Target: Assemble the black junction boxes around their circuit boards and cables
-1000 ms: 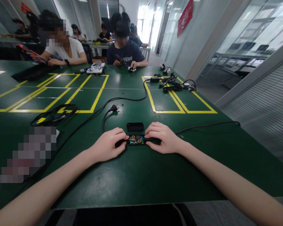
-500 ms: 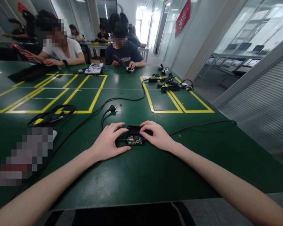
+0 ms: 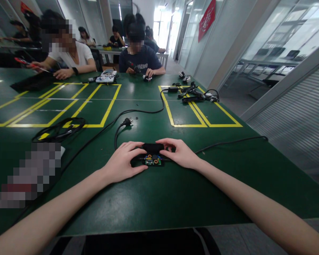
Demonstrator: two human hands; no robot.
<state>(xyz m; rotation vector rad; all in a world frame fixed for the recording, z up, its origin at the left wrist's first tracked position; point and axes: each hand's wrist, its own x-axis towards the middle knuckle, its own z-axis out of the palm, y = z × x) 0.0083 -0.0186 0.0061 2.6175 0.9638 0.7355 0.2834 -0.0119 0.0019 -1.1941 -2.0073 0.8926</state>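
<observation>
A small green circuit board [image 3: 153, 160] with copper-ringed coils lies in the lower half of an opened black adapter case, a cable at each side. Just behind the board, the black case cover [image 3: 153, 148] is tilted up, its dark face towards me. My left hand [image 3: 123, 161] grips the cover's left end with its fingers, while its thumb reaches beside the board's left corner. My right hand [image 3: 181, 154] pinches the cover's right end between thumb and bent fingers. The fingers partly hide both ends of the case.
A black plug [image 3: 127, 122] lies beyond my left hand. A long cable [image 3: 122, 113] crosses the green table [image 3: 149, 205]. Coiled cable [image 3: 60, 131] is at left, tangled adapters [image 3: 192, 94] at far right. Two people [image 3: 139, 60] sit opposite, handling things.
My right hand has shifted its hold, its fingers now spread around the cover's right end. The cover has tilted up more. My left hand has closed in on the cover's left end.
</observation>
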